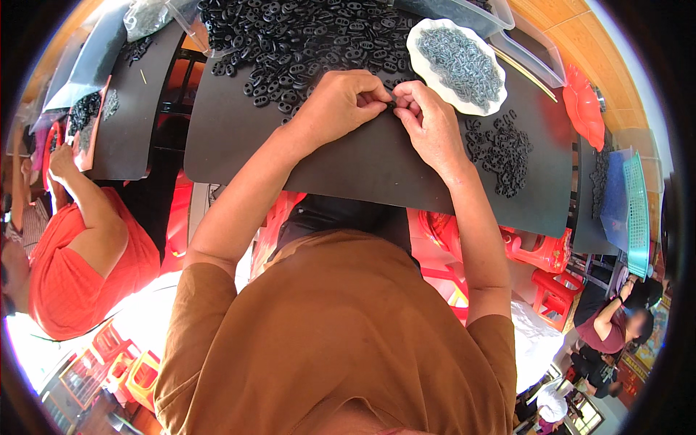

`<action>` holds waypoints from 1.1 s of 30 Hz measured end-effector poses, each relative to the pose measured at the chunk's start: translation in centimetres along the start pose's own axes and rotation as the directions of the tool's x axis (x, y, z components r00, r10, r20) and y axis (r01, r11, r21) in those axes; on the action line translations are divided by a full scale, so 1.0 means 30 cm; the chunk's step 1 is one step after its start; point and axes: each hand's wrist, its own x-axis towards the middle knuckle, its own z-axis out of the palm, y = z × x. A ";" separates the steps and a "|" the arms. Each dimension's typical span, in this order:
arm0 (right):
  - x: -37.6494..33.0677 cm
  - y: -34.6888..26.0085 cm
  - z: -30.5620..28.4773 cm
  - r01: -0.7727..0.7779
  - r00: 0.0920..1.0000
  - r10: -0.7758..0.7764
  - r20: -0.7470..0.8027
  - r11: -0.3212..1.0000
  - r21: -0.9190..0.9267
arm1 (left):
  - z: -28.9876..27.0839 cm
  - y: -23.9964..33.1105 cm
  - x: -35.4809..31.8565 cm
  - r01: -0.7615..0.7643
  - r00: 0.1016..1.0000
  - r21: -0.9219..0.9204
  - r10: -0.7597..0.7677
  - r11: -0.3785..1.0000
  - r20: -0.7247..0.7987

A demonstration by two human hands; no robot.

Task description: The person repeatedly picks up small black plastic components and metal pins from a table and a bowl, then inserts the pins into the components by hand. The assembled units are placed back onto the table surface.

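Left hand: I am seeing my left hand [339, 101] curling over the black mat [377, 163], its fingertips pinching together on a small black piece [391, 106].
Right hand: my right hand [429, 119] is meeting the left one at the same spot, thumb and forefinger closing on that small black piece from the other side.
Grip: both grips are clamping on the piece, fingers together, with the two hands touching at the tips.
Small black piece: it is sitting between the fingertips of both hands, just above the mat, near the edge of the big pile; it is too small for me to tell its shape.
Big pile: a heap of black rings [304, 36] is spreading across the far part of the mat, just beyond my left hand.
White dish: an oval dish [419, 45] is lying to the right of the heap, holding grey metal bits [460, 61].
Small pile: a looser cluster of black pieces [502, 151] is lying on the mat just right of my right hand.
Surface: the mat is covering the surface in front of me.
Other person: someone in a red top [76, 254] is working at my left, at another dark mat [134, 109].
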 end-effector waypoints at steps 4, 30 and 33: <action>0.002 -0.029 -0.017 -0.133 0.990 0.129 0.059 0.988 0.072 | 0.002 -0.002 0.000 0.015 1.000 -0.014 -0.015 1.000 0.006; 0.003 -0.031 0.005 -0.086 0.996 0.087 -0.017 0.993 0.078 | 0.004 -0.011 0.001 0.019 1.000 -0.005 -0.019 1.000 0.011; 0.000 -0.022 0.010 -0.092 0.996 0.094 -0.014 0.992 0.085 | -0.001 -0.005 0.000 0.003 1.000 -0.003 -0.003 1.000 0.010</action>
